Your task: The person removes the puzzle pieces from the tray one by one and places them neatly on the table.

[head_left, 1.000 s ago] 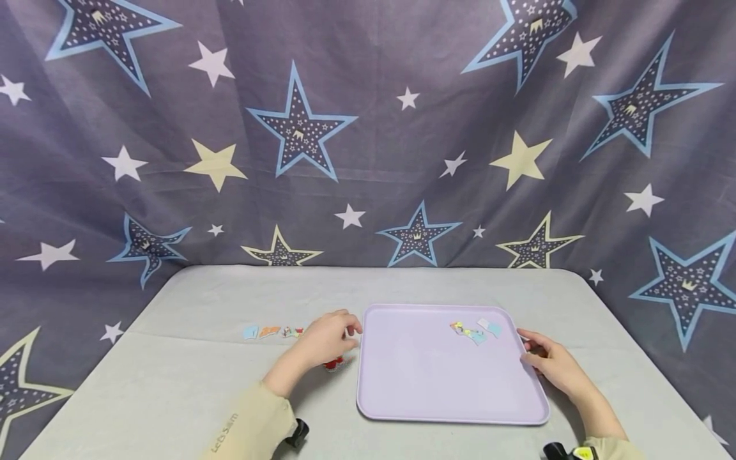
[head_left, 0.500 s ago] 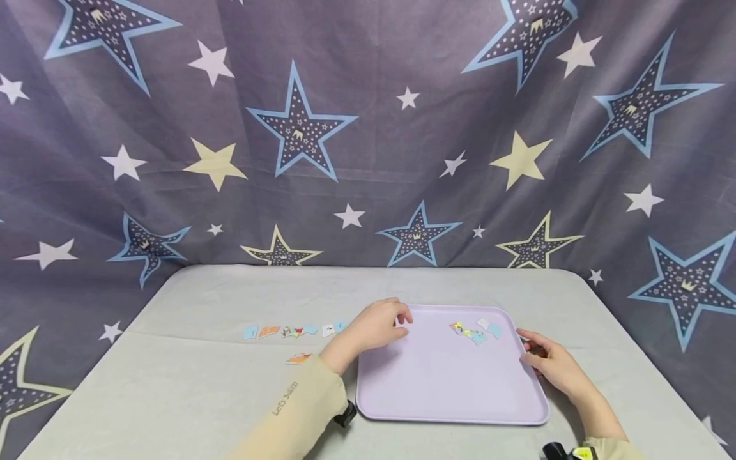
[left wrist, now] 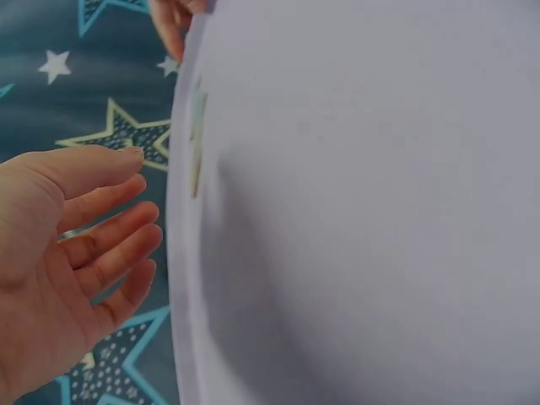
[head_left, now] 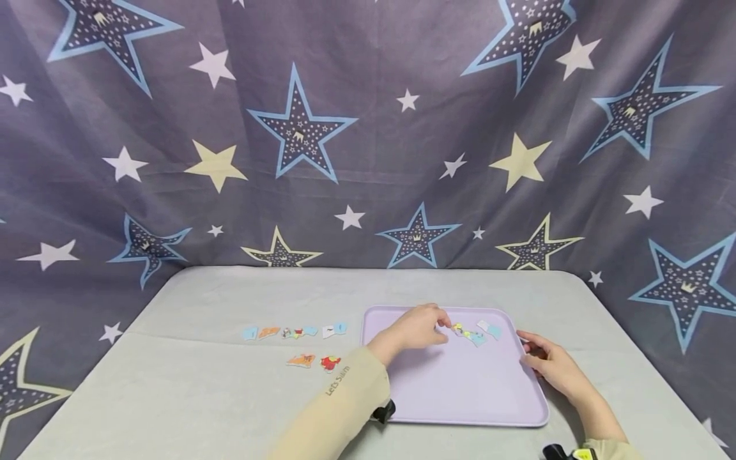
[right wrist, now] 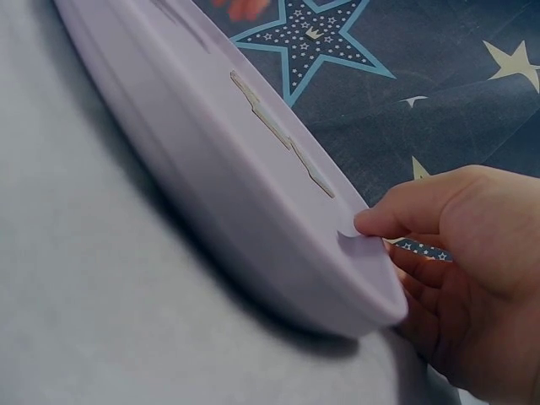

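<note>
A lilac rectangular tray (head_left: 454, 393) lies on the table, with a few small jigsaw puzzle pieces (head_left: 476, 338) near its far right corner. My left hand (head_left: 418, 327) is over the far part of the tray, its fingertips close to the left end of those pieces. In the left wrist view its fingers are loosely bent and hold nothing. My right hand (head_left: 554, 367) grips the tray's right edge. The right wrist view shows the thumb (right wrist: 384, 218) over the rim and the other fingers on the outer side.
Left of the tray, a row of puzzle pieces (head_left: 299, 331) lies on the grey cloth of the table (head_left: 201, 383). An orange piece (head_left: 301, 361) and a red piece (head_left: 330, 363) lie nearer the front. A star-patterned curtain (head_left: 368, 147) hangs behind the table.
My left hand has travelled right from beside the tray's left edge to close by the pieces on it, uncovering the pieces on the table. The right hand has stayed at the tray's edge.
</note>
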{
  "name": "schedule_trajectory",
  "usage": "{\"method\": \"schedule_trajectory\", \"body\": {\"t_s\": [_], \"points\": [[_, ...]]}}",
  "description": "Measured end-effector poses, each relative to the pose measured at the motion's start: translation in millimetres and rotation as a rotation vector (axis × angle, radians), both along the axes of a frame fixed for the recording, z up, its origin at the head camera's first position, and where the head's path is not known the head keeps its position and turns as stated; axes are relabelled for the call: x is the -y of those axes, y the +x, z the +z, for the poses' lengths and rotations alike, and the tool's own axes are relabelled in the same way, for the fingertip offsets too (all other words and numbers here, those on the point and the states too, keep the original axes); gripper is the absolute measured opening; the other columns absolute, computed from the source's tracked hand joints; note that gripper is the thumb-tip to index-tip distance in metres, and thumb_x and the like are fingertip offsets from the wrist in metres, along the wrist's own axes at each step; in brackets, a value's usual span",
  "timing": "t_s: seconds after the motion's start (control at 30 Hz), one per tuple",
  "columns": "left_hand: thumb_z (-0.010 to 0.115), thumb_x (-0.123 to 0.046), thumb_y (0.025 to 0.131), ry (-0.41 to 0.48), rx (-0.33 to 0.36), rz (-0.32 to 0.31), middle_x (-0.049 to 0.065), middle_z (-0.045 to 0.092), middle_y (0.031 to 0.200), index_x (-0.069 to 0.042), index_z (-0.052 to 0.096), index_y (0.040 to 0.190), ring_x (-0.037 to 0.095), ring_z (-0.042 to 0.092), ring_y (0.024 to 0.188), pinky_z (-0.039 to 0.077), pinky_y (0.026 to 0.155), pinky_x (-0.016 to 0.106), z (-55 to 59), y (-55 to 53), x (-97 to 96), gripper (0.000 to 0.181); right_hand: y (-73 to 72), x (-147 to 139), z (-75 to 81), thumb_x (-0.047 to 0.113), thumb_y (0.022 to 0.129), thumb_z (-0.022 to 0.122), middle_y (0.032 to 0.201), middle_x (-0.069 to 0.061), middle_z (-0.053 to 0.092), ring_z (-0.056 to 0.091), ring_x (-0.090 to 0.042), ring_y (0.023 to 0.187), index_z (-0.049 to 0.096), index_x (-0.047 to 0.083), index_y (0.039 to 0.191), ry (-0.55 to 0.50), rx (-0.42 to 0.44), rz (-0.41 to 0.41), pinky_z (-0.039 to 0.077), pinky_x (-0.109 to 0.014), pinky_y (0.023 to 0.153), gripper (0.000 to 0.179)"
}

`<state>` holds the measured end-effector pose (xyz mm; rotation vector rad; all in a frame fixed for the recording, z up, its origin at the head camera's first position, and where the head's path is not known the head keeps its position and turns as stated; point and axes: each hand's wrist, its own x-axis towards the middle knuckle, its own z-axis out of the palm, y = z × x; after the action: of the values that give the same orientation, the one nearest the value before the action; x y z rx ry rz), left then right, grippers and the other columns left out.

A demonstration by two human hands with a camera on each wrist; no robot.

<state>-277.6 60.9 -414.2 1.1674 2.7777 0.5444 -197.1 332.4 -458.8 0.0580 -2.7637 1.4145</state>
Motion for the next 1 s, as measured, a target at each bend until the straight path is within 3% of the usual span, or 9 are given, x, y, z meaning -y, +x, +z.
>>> {"method": "schedule_trajectory", "body": {"t_s": [0.27, 0.43, 0.67, 0.83, 1.0], "points": [[0.067, -0.025, 0.077, -0.092, -0.005, 0.043, -0.005, 0.056, 0.103, -0.016, 0.062, 0.111, 0.008, 0.051, 0.095, 0.041, 0.084, 0.019, -7.3, -0.1, -27.3, 0.036, 0.3, -1, 1.2, 0.003, 0.081, 0.059, 0.095, -0.011, 0.051, 0.043, -0.002, 0.061, 0.044, -0.009, 0.127, 0.014, 0.001, -0.003, 0.042, -0.022, 0.051, 0.049], [0.066, -0.027, 0.078, -0.096, -0.033, 0.051, -0.003, 0.054, 0.114, -0.016, 0.060, 0.117, 0.011, 0.049, 0.105, 0.038, 0.092, 0.022, -9.0, -0.7, -38.6, 0.040, -0.7, -1, 1.5, 0.004, 0.082, 0.059, 0.095, -0.011, 0.051, 0.043, -0.003, 0.061, 0.043, -0.009, 0.127, 0.013, 0.005, -0.004, 0.041, -0.021, 0.051, 0.050], [0.065, -0.027, 0.078, -0.101, 0.006, 0.058, -0.003, 0.051, 0.125, -0.019, 0.059, 0.119, 0.014, 0.044, 0.118, 0.035, 0.098, 0.028, -14.7, 1.8, -44.9, 0.042, -1.9, -2, -0.3, 0.005, 0.082, 0.059, 0.096, -0.011, 0.051, 0.043, -0.003, 0.060, 0.044, -0.008, 0.128, 0.029, 0.006, 0.003, 0.041, -0.021, 0.051, 0.050], [0.068, -0.027, 0.077, -0.128, 0.000, 0.030, -0.005, 0.055, 0.116, -0.020, 0.064, 0.113, 0.012, 0.045, 0.116, 0.036, 0.096, 0.027, -14.7, 2.4, -44.5, 0.038, -1.7, -2, -0.2, 0.004, 0.082, 0.059, 0.095, -0.011, 0.051, 0.043, -0.002, 0.061, 0.044, -0.008, 0.128, 0.019, 0.003, -0.002, 0.041, -0.021, 0.052, 0.049], [0.068, -0.021, 0.075, -0.132, -0.039, 0.014, -0.006, 0.056, 0.103, -0.019, 0.067, 0.106, 0.010, 0.050, 0.102, 0.040, 0.086, 0.023, -15.2, 2.5, -44.0, 0.031, -2.1, -3, -2.3, 0.003, 0.082, 0.059, 0.095, -0.011, 0.051, 0.042, -0.003, 0.061, 0.043, -0.009, 0.128, -0.013, 0.000, 0.008, 0.041, -0.021, 0.051, 0.050]]}}
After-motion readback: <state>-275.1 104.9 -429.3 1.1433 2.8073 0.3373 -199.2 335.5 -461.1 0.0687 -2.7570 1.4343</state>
